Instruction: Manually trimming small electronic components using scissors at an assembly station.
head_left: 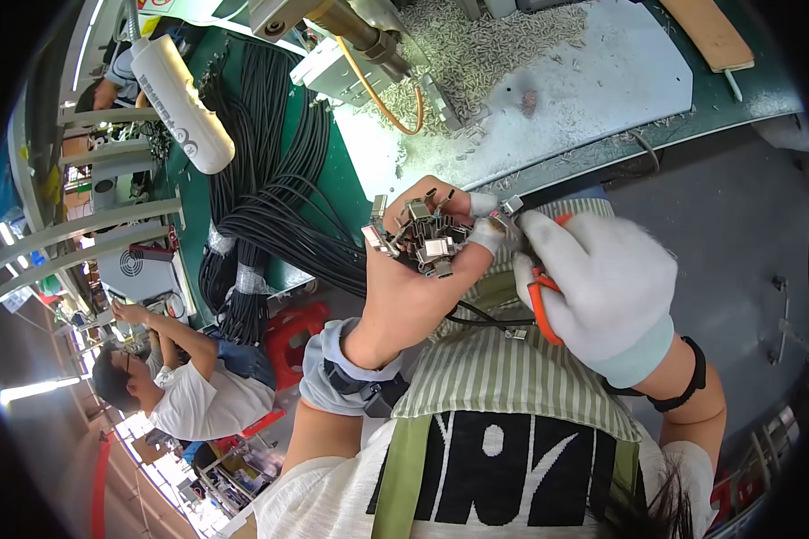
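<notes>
- Small metal clips [425, 238]: a heap of them in the cupped palm of the left hand [413, 278], centre of view, above a striped apron [503, 368]
- Left hand: bare, curled around the heap, white-taped fingertips [487, 235]
- Right hand [602, 283]: white glove, just right of the heap, clenched on an orange-handled tool [541, 305]; fingertips pinch one clip [511, 207]
- Table [602, 81]: far side, strewn with loose clips
- Black cable bundles [270, 180]: far left
</notes>
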`<action>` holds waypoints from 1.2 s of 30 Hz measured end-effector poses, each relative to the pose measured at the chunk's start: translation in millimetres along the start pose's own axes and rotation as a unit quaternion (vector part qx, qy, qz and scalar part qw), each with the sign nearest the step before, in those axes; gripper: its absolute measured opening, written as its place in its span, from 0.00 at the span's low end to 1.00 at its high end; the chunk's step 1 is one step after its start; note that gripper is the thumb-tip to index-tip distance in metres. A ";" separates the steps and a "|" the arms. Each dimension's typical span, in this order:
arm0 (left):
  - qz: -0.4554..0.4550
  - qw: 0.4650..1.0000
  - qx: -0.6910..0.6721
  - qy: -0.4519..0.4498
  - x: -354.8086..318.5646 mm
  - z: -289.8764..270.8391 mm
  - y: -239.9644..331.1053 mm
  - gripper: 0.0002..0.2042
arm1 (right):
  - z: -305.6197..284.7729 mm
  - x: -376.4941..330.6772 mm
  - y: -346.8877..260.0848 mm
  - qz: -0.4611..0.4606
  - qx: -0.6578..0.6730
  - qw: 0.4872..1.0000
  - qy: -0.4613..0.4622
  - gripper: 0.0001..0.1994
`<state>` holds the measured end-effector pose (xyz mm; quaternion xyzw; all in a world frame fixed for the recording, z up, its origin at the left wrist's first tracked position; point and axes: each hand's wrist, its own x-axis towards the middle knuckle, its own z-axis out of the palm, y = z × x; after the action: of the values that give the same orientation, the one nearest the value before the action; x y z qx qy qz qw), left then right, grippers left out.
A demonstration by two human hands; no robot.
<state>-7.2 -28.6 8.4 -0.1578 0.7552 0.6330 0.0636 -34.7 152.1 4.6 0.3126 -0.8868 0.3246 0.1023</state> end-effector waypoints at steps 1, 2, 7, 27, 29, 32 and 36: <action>0.009 1.000 0.017 0.002 -0.1 0.7 0.1 0.09 | 1.4 -2.8 -1.6 0.012 -0.011 0.999 -0.035 0.11; 0.019 0.999 0.034 0.004 -0.1 1.5 0.0 0.10 | 3.2 -4.6 -2.2 0.024 -0.022 0.997 -0.069 0.10; 0.133 0.989 0.006 0.056 2.2 11.9 -7.5 0.12 | 15.2 -8.2 3.9 0.046 0.157 0.986 -0.020 0.10; 0.145 0.983 0.114 0.011 8.3 1.5 -9.5 0.12 | 10.3 9.1 12.2 0.115 0.246 0.949 -0.158 0.05; -0.013 0.997 -0.031 -0.064 15.7 -9.8 -10.6 0.11 | 17.1 8.5 16.0 0.127 0.307 0.929 -0.165 0.06; -0.082 0.986 -0.129 -0.073 24.2 -25.2 -24.8 0.10 | 13.2 10.1 7.8 0.148 0.304 0.936 -0.095 0.06; -0.055 0.976 -0.208 -0.022 39.8 -32.0 -33.1 0.08 | 12.5 17.3 -14.0 0.129 0.238 0.962 -0.035 0.05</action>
<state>-30.8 -71.0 -28.3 -0.1948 0.5958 0.7750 0.0809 -39.3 127.3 8.8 0.2223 -0.8200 0.5253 -0.0484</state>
